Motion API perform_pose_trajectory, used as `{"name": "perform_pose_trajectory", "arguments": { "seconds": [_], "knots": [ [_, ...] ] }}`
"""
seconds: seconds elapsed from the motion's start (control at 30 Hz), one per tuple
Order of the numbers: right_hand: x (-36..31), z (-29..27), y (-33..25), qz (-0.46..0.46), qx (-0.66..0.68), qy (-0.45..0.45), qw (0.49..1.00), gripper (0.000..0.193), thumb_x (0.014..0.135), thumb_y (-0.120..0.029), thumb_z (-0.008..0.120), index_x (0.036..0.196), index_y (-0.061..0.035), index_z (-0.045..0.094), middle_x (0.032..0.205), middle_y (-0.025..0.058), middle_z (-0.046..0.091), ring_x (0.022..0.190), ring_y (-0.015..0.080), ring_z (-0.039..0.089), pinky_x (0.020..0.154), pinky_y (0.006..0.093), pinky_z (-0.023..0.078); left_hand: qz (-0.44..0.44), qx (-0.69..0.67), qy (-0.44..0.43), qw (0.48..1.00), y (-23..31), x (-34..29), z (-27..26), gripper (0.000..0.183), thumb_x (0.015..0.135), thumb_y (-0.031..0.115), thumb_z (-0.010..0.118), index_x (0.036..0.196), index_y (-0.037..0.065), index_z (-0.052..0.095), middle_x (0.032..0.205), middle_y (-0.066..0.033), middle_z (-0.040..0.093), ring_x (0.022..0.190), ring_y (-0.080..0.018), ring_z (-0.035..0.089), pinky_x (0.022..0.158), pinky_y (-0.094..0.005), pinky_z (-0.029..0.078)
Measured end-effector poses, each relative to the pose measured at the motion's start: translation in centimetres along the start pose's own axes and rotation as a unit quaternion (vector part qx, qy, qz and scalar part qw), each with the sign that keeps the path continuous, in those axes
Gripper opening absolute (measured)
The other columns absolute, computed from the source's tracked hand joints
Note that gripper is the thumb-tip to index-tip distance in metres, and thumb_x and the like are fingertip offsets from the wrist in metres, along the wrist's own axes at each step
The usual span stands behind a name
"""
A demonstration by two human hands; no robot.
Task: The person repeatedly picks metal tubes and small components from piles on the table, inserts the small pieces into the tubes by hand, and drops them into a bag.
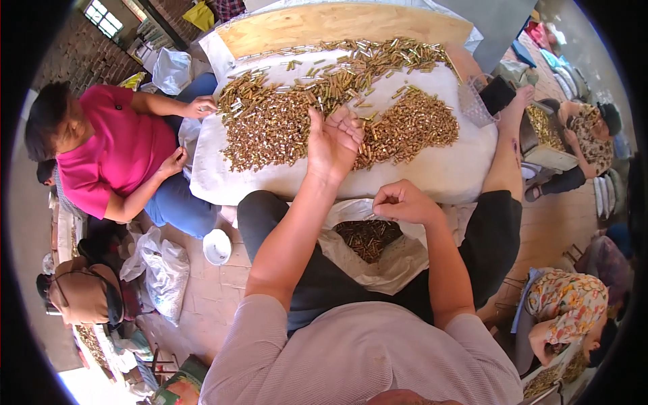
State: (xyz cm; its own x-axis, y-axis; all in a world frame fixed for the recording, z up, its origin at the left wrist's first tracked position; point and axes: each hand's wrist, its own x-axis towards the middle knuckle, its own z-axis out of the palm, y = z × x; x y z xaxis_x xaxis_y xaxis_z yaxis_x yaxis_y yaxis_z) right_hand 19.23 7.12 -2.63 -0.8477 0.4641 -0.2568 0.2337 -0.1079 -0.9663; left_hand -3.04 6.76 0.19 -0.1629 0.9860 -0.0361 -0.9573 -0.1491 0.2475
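I have the cloth-covered table [432, 177] right in front of me, with short brass-coloured pieces [266, 128] heaped across its nearer part and longer tubes [378, 62] strewn toward its far edge. My left hand [334, 140] is above the near side of the table, palm turned up, fingers loosely curled and well apart from the thumb; I see nothing on the palm. My right hand [405, 202] is just this side of the table's near edge, over the open white sack [388, 278], its fingers bent in toward the thumb; I can't tell whether they quite meet or pinch a piece. Dark-looking pieces [368, 239] lie inside the sack, below table height. I take this to be the hand-sorting step, between the heap and the sack. The next move seems to call for a light fingertip pinch on a single piece, without scattering its neighbours.
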Motion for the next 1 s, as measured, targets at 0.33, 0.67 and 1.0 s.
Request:
{"name": "perform_pose_trajectory", "arguments": {
  "seconds": [0.33,0.67,1.0],
  "knots": [
    [1.6,5.3,-1.0,-0.296,-0.069,0.212,0.929,0.024,0.087,0.0,0.063,0.11,0.0027,0.063,0.117,0.0085,0.062,0.089,0.011,0.062,0.077,0.0244,0.05,-0.012,-0.047,-0.049,0.998,0.3,0.7,-1.2,0.07,0.093,0.065,0.046,0.099,-0.002,0.066,0.098,-0.0169,0.064,0.09,-0.0252,0.057,0.08,-0.0332,0.049],
    [1.3,9.4,-3.9,-0.365,-0.264,0.292,0.843,0.051,0.072,0.008,0.061,0.123,0.0054,0.056,0.126,0.021,0.055,0.115,0.0368,0.055,0.099,0.0405,0.046,-0.012,-0.035,-0.019,0.999,0.0,0.4,-0.9,0.072,0.089,0.072,0.045,0.096,0.005,0.069,0.09,-0.0112,0.068,0.081,-0.0226,0.061,0.075,-0.0343,0.05],
    [1.2,11.9,-3.3,-0.362,-0.289,0.309,0.83,0.053,0.068,0.008,0.06,0.121,0.0083,0.056,0.122,0.0215,0.054,0.112,0.0389,0.055,0.098,0.0429,0.046,-0.008,0.0,-0.002,1.0,-0.3,0.3,-0.5,0.071,0.09,0.072,0.043,0.096,0.006,0.066,0.087,-0.009,0.067,0.08,-0.0217,0.06,0.072,-0.0342,0.049]
  ]
}}
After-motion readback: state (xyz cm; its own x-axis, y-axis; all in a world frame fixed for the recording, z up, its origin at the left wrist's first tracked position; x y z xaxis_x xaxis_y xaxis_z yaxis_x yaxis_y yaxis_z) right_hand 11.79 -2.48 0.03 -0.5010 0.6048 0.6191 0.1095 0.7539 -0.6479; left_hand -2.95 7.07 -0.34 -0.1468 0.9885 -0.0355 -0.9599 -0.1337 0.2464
